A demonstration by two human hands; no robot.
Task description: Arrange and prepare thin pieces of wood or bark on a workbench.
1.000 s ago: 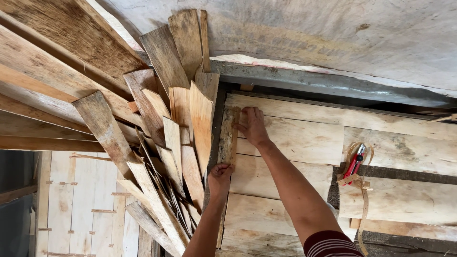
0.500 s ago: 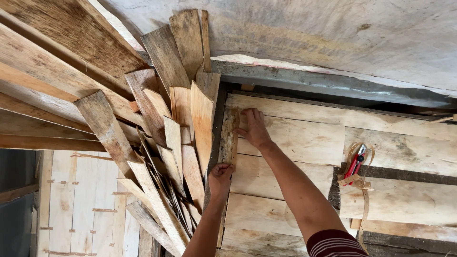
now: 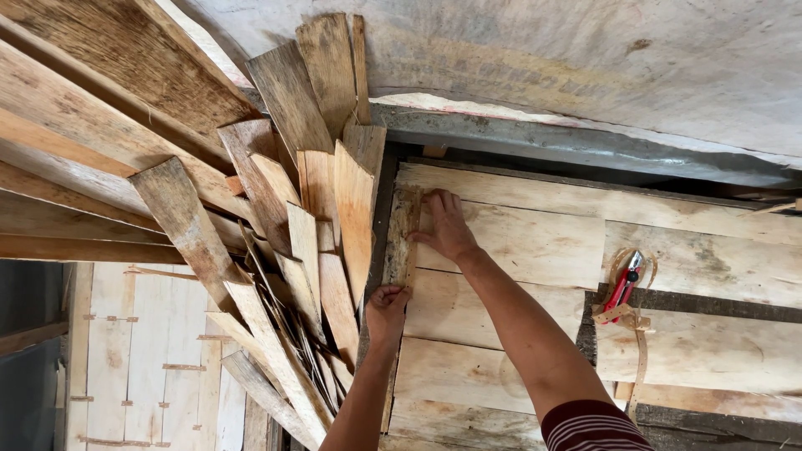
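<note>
A narrow strip of wood veneer [image 3: 403,238] lies along the left edge of a sheet made of pale veneer pieces [image 3: 535,250]. My left hand [image 3: 386,307] pinches the strip's near end between thumb and fingers. Farther along, my right hand [image 3: 447,224] lies flat with fingers spread, pressing on the strip's far end and the adjoining veneer piece. Both forearms reach in from the bottom of the view.
A loose heap of veneer offcuts [image 3: 284,217] fans out to the left of the strip. A red utility knife [image 3: 623,284] lies on the sheet at the right among curled trimmings. A grey surface [image 3: 585,67] lies beyond; another patched sheet [image 3: 142,359] lies lower left.
My right hand has shifted slightly along the strip's far end. My left hand keeps its pinch on the near end. Nothing else has moved.
</note>
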